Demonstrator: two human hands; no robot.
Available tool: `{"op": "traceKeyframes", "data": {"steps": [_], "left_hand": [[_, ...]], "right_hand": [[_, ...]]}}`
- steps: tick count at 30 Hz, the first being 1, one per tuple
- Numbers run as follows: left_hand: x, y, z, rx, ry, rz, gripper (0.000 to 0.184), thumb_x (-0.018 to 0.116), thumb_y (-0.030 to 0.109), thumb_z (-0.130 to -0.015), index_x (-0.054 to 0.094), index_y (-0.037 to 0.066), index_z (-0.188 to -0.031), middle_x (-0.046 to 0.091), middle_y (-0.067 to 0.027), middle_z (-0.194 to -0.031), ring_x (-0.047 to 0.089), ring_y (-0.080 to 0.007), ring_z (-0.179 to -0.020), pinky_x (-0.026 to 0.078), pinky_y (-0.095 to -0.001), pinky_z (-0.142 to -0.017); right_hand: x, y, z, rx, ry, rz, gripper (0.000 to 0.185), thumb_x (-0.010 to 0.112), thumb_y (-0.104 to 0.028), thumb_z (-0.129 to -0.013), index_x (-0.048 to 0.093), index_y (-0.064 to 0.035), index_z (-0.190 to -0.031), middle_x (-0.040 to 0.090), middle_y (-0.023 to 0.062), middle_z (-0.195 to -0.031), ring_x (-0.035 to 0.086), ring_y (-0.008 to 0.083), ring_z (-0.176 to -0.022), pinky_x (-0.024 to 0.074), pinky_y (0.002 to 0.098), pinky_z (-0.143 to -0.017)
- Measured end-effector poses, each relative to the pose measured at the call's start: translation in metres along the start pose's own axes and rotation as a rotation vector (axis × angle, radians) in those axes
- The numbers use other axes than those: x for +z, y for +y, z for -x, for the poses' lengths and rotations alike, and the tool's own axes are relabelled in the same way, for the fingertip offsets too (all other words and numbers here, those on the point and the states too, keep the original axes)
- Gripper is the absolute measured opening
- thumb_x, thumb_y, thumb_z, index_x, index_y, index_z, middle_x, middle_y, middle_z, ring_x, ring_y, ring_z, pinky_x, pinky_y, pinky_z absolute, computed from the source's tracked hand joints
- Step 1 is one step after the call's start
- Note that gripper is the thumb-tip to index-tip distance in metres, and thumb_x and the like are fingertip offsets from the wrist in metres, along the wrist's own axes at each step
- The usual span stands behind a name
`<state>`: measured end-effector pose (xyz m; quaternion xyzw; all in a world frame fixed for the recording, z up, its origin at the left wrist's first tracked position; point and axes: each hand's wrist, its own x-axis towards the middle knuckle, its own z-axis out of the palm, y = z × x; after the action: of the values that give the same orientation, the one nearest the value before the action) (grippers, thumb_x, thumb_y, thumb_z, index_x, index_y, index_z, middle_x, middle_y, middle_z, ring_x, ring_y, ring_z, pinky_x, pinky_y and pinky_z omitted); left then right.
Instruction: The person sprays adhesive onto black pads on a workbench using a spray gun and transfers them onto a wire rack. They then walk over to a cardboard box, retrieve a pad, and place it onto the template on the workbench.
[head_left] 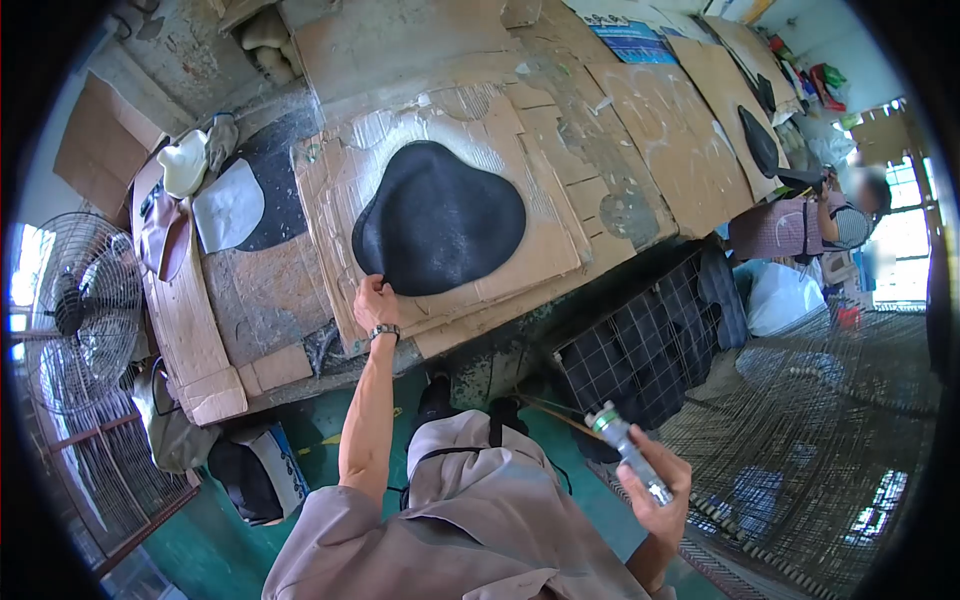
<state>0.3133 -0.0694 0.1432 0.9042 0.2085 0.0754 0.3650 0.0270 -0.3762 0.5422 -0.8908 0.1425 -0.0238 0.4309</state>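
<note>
The black, three-lobed pad [440, 220] seems faintly speckled pale near its middle.

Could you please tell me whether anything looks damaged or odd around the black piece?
Yes: the cardboard beneath the black piece looks worn, with torn patches baring its ridges, and whitish residue marks it along the piece's far edge.

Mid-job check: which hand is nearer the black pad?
Left. The left hand is at the near left edge of the black pad; the right hand is well away from it, out to the right, holding a tool.
</note>
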Motion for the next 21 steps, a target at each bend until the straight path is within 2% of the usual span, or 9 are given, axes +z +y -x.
{"op": "traceKeyframes", "data": {"steps": [1, 4, 5, 8, 10, 12, 16, 18, 21], "left_hand": [[0.006, -0.002, -0.001, -0.071, 0.017, 0.082, 0.028, 0.077, 0.014, -0.080, 0.076, 0.011, -0.108, 0.075, -0.0068, -0.093, 0.073, -0.0245, -0.086, 0.057, -0.0390, -0.083], [0.018, 0.004, -0.003, -0.319, 0.115, 0.286, 0.040, 0.074, 0.009, -0.078, 0.070, 0.007, -0.118, 0.074, -0.0085, -0.088, 0.072, -0.0237, -0.088, 0.055, -0.0388, -0.083], [0.047, -0.028, -0.019, -0.331, 0.181, 0.400, 0.043, 0.073, 0.008, -0.076, 0.067, 0.004, -0.118, 0.068, -0.0070, -0.079, 0.069, -0.0212, -0.076, 0.056, -0.0403, -0.071], [0.027, 0.022, -0.032, -0.737, -0.153, 1.189, 0.012, 0.069, 0.006, -0.074, 0.058, 0.010, -0.075, 0.054, -0.0008, -0.068, 0.054, -0.0162, -0.053, 0.048, -0.0374, -0.049], [0.026, 0.066, -0.043, -0.601, -0.302, 1.383, 0.020, 0.062, 0.002, -0.072, 0.049, 0.012, -0.062, 0.055, -0.0006, -0.068, 0.055, -0.0182, -0.057, 0.050, -0.0364, -0.054], [0.028, 0.157, -0.049, -0.510, -0.166, 1.538, 0.020, 0.058, -0.001, -0.069, 0.047, 0.013, -0.060, 0.053, -0.0001, -0.068, 0.056, -0.0202, -0.061, 0.051, -0.0354, -0.060], [0.029, 0.275, -0.078, -0.181, -0.321, 1.601, 0.023, 0.057, -0.003, -0.068, 0.044, 0.013, -0.058, 0.046, 0.0017, -0.068, 0.051, -0.0182, -0.064, 0.047, -0.0345, -0.067], [0.001, 0.353, -0.054, -0.223, -0.414, 1.663, 0.022, 0.057, -0.002, -0.070, 0.044, 0.012, -0.059, 0.045, 0.0000, -0.069, 0.052, -0.0208, -0.064, 0.049, -0.0369, -0.068], [-0.038, 0.432, 0.001, -0.143, -0.675, 1.690, 0.004, 0.055, 0.001, -0.073, 0.055, 0.005, -0.074, 0.065, -0.0104, -0.084, 0.067, -0.0331, -0.080, 0.057, -0.0462, -0.080]], "right_hand": [[-0.005, 0.005, 0.004, 0.057, 0.042, 0.003, 0.051, 0.079, -0.001, -0.082, 0.068, 0.0050, -0.131, 0.072, 0.0148, -0.088, 0.067, 0.0194, -0.072, 0.0512, 0.0309, -0.064], [-0.025, 0.020, 0.013, -0.012, 0.026, -0.031, 0.049, 0.079, -0.003, -0.084, 0.068, 0.0051, -0.131, 0.070, 0.0143, -0.086, 0.065, 0.0179, -0.070, 0.0496, 0.0310, -0.062], [-0.030, 0.025, 0.019, 0.009, 0.075, -0.007, 0.048, 0.078, -0.004, -0.086, 0.068, 0.0064, -0.131, 0.071, 0.0142, -0.085, 0.066, 0.0181, -0.071, 0.0512, 0.0309, -0.063], [-0.041, 0.047, 0.032, 0.030, 0.180, -0.035, 0.047, 0.076, -0.003, -0.088, 0.066, 0.0089, -0.132, 0.073, 0.0147, -0.089, 0.072, 0.0205, -0.076, 0.0550, 0.0306, -0.070], [-0.044, 0.060, 0.043, 0.080, 0.150, -0.127, 0.046, 0.075, -0.002, -0.087, 0.066, 0.0090, -0.131, 0.074, 0.0159, -0.093, 0.073, 0.0207, -0.079, 0.0555, 0.0305, -0.071], [-0.045, 0.080, 0.053, 0.065, 0.116, -0.157, 0.047, 0.076, 0.000, -0.087, 0.066, 0.0089, -0.132, 0.075, 0.0145, -0.094, 0.072, 0.0184, -0.081, 0.0555, 0.0291, -0.075], [-0.046, 0.112, 0.068, 0.128, 0.124, -0.192, 0.047, 0.077, -0.001, -0.088, 0.067, 0.0052, -0.134, 0.075, 0.0126, -0.095, 0.072, 0.0184, -0.085, 0.0557, 0.0292, -0.078], [-0.045, 0.132, 0.077, 0.184, 0.150, -0.187, 0.048, 0.078, 0.000, -0.087, 0.067, 0.0025, -0.134, 0.075, 0.0135, -0.096, 0.071, 0.0193, -0.083, 0.0546, 0.0304, -0.077], [-0.045, 0.157, 0.087, 0.253, 0.198, -0.218, 0.049, 0.078, 0.000, -0.085, 0.067, 0.0028, -0.134, 0.074, 0.0151, -0.096, 0.069, 0.0208, -0.079, 0.0535, 0.0316, -0.075]]}}
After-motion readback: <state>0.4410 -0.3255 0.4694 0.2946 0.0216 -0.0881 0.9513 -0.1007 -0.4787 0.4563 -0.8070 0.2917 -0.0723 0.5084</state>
